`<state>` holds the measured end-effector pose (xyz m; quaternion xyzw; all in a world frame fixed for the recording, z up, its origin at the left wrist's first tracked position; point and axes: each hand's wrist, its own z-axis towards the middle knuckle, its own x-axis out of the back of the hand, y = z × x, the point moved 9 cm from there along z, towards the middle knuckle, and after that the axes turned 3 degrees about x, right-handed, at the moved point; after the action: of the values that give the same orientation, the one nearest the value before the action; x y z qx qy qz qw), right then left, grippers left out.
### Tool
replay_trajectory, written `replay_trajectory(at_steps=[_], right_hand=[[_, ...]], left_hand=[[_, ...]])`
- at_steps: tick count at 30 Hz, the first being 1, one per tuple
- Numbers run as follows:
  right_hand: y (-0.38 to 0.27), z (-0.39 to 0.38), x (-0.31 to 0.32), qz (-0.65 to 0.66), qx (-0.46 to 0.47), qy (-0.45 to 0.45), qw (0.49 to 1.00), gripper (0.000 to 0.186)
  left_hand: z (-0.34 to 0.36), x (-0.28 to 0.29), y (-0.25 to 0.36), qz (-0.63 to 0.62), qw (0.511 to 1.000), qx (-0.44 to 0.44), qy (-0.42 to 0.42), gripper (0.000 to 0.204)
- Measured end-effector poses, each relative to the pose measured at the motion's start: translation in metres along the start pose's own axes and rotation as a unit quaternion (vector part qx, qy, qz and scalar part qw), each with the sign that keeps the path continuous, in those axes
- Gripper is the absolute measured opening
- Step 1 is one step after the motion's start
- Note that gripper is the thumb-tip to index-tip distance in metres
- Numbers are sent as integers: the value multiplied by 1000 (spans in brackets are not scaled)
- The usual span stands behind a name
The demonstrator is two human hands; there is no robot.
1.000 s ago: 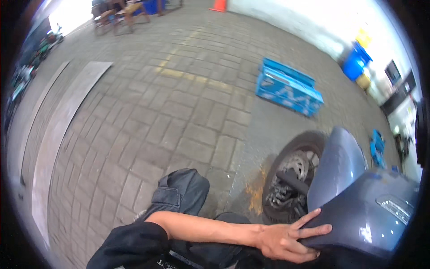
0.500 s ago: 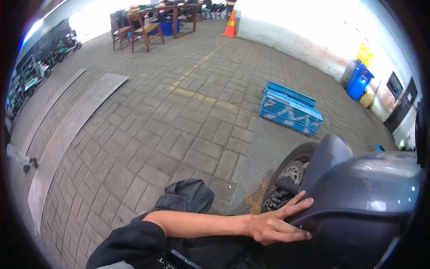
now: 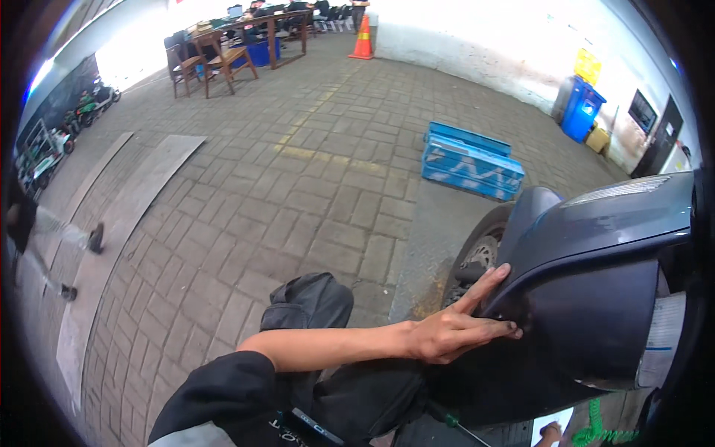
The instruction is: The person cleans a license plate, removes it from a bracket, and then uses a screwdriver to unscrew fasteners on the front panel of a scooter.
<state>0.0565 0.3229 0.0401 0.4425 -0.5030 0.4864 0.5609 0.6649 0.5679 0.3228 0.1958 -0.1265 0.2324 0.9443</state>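
My left hand [image 3: 447,331] reaches across and lies against the dark grey-blue body panel of a scooter [image 3: 588,320]. Its fingers are stretched and spread, with dark smudges on the tips; nothing is held in it. Behind the panel shows part of the front wheel [image 3: 482,253] with its brake disc. Low in the picture lies a screwdriver [image 3: 453,422] with a green handle and a thin metal shaft. A small skin-coloured shape [image 3: 551,430] shows at the lower edge by a white sheet; whose hand it may be, I cannot tell. My right hand is not recognisable.
A blue metal toolbox [image 3: 473,165] stands open beyond the wheel. A green coiled hose [image 3: 593,425] lies at lower right. At far left a person's legs [image 3: 63,242] cross metal plates [image 3: 112,223]. Chairs [image 3: 223,63], a traffic cone [image 3: 363,41] and a blue bin [image 3: 582,110] stand farther off.
My view has shifted down and right, bringing the screwdriver, green hose and more scooter body into sight. My left hand stays on the panel. The person at far left has stepped further in.
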Motion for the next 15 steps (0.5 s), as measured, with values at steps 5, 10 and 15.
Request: replay_trajectory(at_steps=[5,10,15], right_hand=[[-39,53,-16,-11,36,-8,999,45],[-104,115,-51,-28,74,-45,996,46],[-163,156,-81,-47,98,-77,991,48]], left_hand=[[-8,4,3,-5,999,-19,41,43],[-13,4,5,22,999,-22,44,41],[-16,-6,7,12,999,-35,31,40]])
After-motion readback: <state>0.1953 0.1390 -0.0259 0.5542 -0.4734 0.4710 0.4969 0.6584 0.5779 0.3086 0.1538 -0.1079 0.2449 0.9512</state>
